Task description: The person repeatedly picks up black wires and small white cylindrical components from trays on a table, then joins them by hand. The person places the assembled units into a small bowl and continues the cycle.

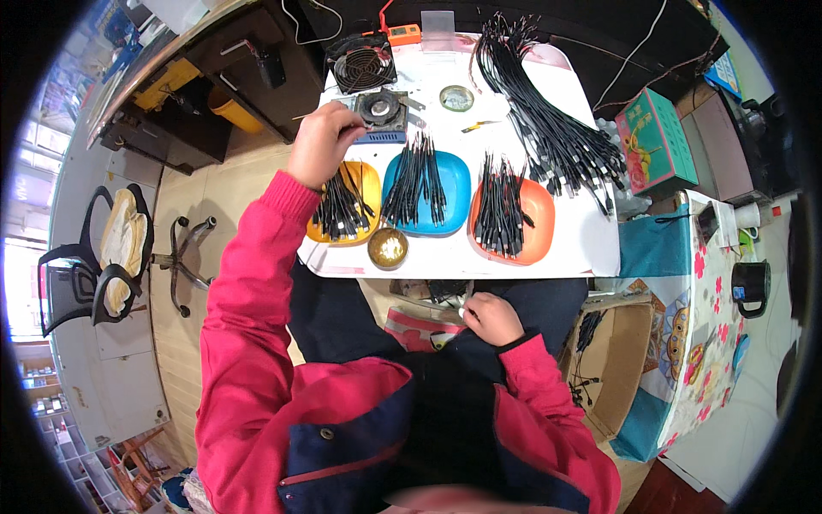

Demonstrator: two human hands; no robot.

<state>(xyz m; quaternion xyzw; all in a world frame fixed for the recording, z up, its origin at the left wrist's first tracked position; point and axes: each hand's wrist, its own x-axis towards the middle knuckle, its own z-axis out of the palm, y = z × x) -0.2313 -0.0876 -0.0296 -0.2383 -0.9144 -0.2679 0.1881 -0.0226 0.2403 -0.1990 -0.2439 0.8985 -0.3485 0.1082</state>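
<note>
Through the head camera I look down on a white table with rounded corners (591, 248) and two bare hands below red sleeves. I have the left hand (322, 144) raised above the far end of a yellow plastic tray (371, 177), its fingertips just beside a small grey device with a blue base and a round black top (390, 136). Thumb and forefinger are drawn close together, but I cannot tell whether anything is pinched between them.

The right hand (494, 319) is low, just off the near table edge and over the lap, its fingers curled. Something whitish shows at its fingertips; I cannot tell whether the grip is closed on it.

The thin black cables lie in three bunches: one in the yellow tray (344, 214), one in a blue square tray (455, 187) at the middle, and one in an orange square tray (539, 206) to the right. A bigger, loose bundle of black cables (556, 124) sprawls across the far right. I see a small round brass-coloured bowl (388, 265) near the front edge, and a black fan with a round grille (360, 68) beyond the device.
</note>
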